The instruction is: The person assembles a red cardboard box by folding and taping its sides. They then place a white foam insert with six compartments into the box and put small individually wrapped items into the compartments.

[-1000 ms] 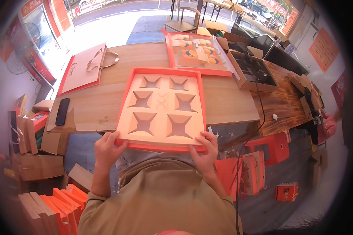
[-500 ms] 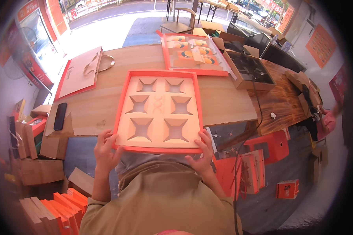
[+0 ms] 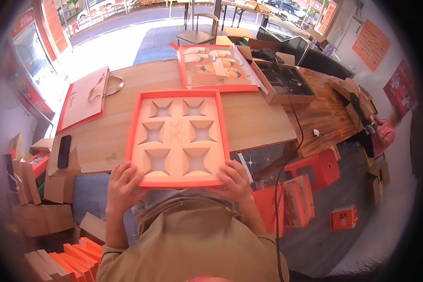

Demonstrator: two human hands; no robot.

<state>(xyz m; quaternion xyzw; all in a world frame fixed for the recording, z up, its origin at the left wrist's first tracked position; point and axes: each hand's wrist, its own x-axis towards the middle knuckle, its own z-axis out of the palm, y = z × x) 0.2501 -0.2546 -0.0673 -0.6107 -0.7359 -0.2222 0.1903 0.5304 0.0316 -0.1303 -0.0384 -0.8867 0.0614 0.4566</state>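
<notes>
A red-rimmed gift box (image 3: pixel 131 131) with a pale insert (image 3: pixel 175 105) lies over the near edge of the wooden table, in front of me. Six square, star-edged hollows are cut in the insert, and nothing sits in them. My left hand (image 3: pixel 123 187) is closed on the box's near left corner, fingers over the rim and thumb along the near side. At the near right corner my right hand (image 3: pixel 235 182) grips likewise, its thumb partly tucked under the near edge.
Farther back lies another red box (image 3: pixel 218 66) holding small patterned packs. A pink paper bag (image 3: pixel 83 101) and a black phone (image 3: pixel 64 151) are at the left. Right of them stand a cardboard box (image 3: pixel 286 82), a cable (image 3: pixel 293 160), a red stool (image 3: pixel 320 169) and a seated person (image 3: pixel 385 134).
My right hand has closed from loosely spread fingers onto the box's corner. My left fingers have come farther over the rim. The whole view has shifted slightly, moving the surroundings leftward.
</notes>
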